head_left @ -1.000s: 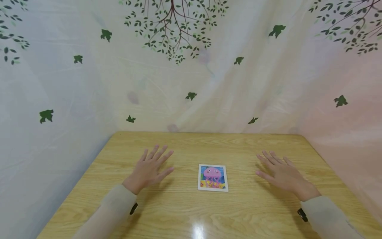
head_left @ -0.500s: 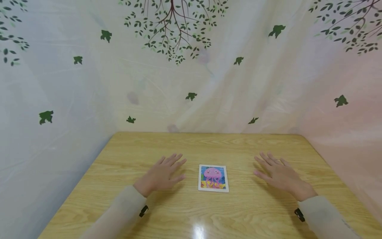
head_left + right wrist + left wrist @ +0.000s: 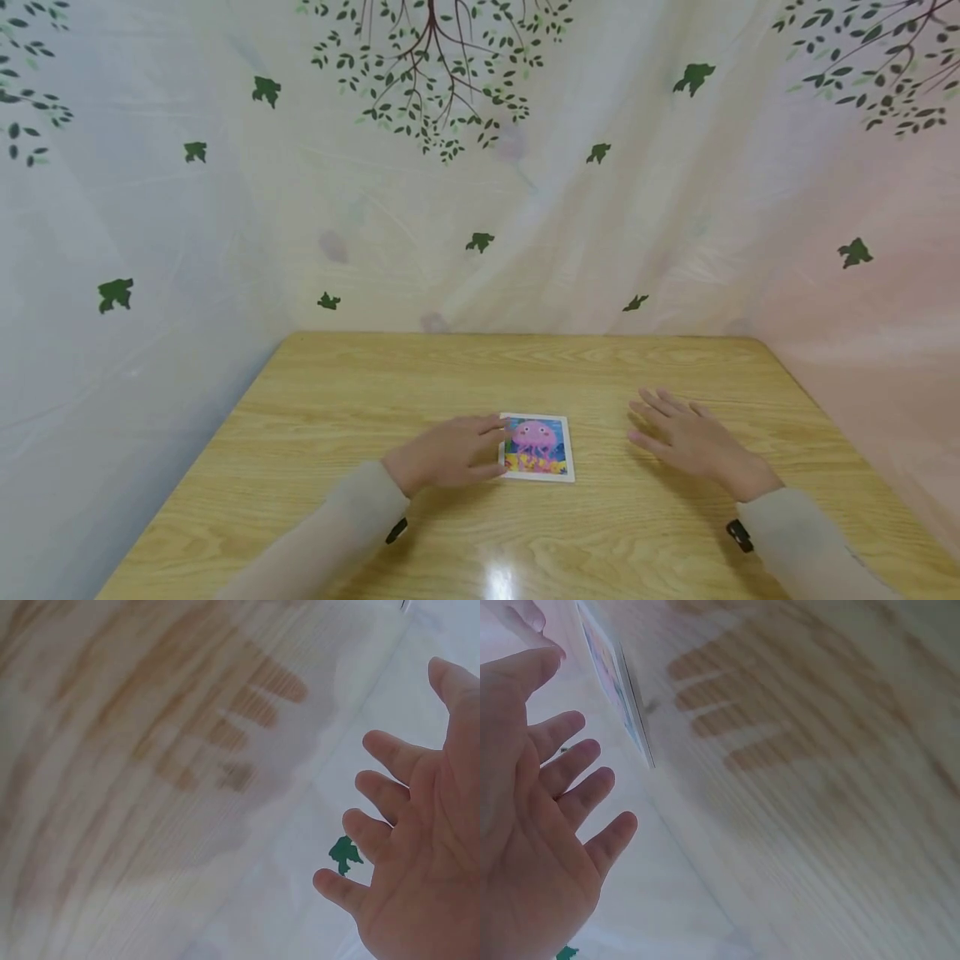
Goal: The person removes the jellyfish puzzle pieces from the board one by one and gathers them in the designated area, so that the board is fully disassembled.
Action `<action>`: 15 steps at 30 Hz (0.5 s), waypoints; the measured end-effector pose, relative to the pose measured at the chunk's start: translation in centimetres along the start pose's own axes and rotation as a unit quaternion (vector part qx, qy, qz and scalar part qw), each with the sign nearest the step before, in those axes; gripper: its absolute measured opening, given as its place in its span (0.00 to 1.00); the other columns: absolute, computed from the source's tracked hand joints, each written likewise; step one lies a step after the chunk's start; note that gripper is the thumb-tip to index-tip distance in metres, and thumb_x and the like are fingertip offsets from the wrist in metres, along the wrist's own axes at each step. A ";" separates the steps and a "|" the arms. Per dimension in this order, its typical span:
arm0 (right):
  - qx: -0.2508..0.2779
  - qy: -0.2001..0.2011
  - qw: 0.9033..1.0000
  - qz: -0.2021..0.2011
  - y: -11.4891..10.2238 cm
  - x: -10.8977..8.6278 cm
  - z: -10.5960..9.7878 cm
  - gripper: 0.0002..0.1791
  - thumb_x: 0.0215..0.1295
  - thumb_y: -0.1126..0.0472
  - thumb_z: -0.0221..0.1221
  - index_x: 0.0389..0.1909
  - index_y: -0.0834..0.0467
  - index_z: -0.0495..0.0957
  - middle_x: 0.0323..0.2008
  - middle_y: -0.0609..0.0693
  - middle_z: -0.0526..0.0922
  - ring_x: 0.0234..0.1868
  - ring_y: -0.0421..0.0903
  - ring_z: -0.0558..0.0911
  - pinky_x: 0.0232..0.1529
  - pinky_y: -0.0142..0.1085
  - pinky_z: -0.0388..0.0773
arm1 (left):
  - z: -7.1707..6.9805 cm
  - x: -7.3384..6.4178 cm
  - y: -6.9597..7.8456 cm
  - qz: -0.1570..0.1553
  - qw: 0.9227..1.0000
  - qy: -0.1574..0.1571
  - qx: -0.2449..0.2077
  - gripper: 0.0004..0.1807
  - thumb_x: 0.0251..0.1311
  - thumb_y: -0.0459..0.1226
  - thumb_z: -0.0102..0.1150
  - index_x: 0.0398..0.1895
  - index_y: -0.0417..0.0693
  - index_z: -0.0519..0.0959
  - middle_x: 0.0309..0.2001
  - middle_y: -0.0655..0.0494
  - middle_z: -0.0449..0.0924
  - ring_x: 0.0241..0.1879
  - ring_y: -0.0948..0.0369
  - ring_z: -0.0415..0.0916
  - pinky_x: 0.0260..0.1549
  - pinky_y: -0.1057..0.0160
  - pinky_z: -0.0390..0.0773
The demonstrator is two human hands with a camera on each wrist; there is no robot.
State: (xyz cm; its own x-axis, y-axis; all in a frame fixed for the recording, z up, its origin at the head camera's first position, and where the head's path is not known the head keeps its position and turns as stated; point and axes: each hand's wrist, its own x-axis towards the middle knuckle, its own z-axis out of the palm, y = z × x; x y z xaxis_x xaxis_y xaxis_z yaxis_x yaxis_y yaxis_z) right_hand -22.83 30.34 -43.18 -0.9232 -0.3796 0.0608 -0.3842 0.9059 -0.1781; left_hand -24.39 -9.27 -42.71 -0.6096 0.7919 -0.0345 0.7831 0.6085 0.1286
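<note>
A square picture puzzle [image 3: 536, 450] with a pink jellyfish on a blue sea and a white border lies flat mid-table. My left hand [image 3: 453, 450] is at its left side, fingertips overlapping the left border in the head view. In the left wrist view this hand [image 3: 547, 795] has its fingers spread and slightly bent, nothing in them, and the puzzle's edge [image 3: 626, 690] shows beyond the fingertips. To the right of the puzzle, apart from it, my right hand [image 3: 690, 442] hovers palm down. The right wrist view shows its fingers [image 3: 386, 796] spread, holding nothing.
The wood-grain table [image 3: 420, 550] has rounded far corners. Pale curtain [image 3: 405, 200] printed with leafy branches and green birds hangs behind it and at both sides. Both wrists, in light sleeves, wear dark cameras [image 3: 738, 535].
My left hand has moved right, from well left of the puzzle to its left border. The right hand has drifted slightly left. The puzzle has stayed in place.
</note>
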 end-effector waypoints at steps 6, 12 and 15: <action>0.011 0.008 1.000 -0.007 -0.3 0.3 0.4 0.38 0.76 0.37 0.53 0.73 0.62 0.70 0.75 0.67 0.64 0.75 0.72 0.60 0.68 0.75 0.53 | 0.4 1.4 0.9 0.030 0.999 -0.004 0.036 0.31 0.78 0.53 0.51 0.77 0.50 0.68 0.77 0.53 0.66 0.75 0.53 0.64 0.74 0.56 0.63; 0.017 -0.003 1.000 -0.004 -1.0 0.6 0.6 0.38 0.77 0.36 0.52 0.72 0.61 0.72 0.75 0.65 0.65 0.76 0.71 0.59 0.68 0.75 0.54 | 0.7 2.5 1.3 0.062 0.997 0.010 0.047 0.29 0.77 0.50 0.55 0.75 0.48 0.72 0.75 0.52 0.69 0.73 0.55 0.66 0.73 0.57 0.64; 0.035 -0.010 0.999 -0.011 -1.6 0.9 0.5 0.36 0.78 0.37 0.52 0.72 0.60 0.73 0.76 0.64 0.65 0.76 0.71 0.59 0.68 0.74 0.55 | 0.9 2.9 1.4 0.069 0.997 0.003 0.032 0.28 0.76 0.49 0.56 0.75 0.49 0.72 0.75 0.51 0.68 0.73 0.56 0.66 0.72 0.58 0.65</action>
State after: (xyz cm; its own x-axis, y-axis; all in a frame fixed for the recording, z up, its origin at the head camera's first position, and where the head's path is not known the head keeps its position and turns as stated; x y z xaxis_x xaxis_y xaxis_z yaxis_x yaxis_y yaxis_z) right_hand -23.07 28.43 -43.37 -0.9133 -0.4046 0.0454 -0.4028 0.8817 -0.2458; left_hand -24.97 -6.12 -43.54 -0.4967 0.8678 -0.0153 0.8654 0.4965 0.0683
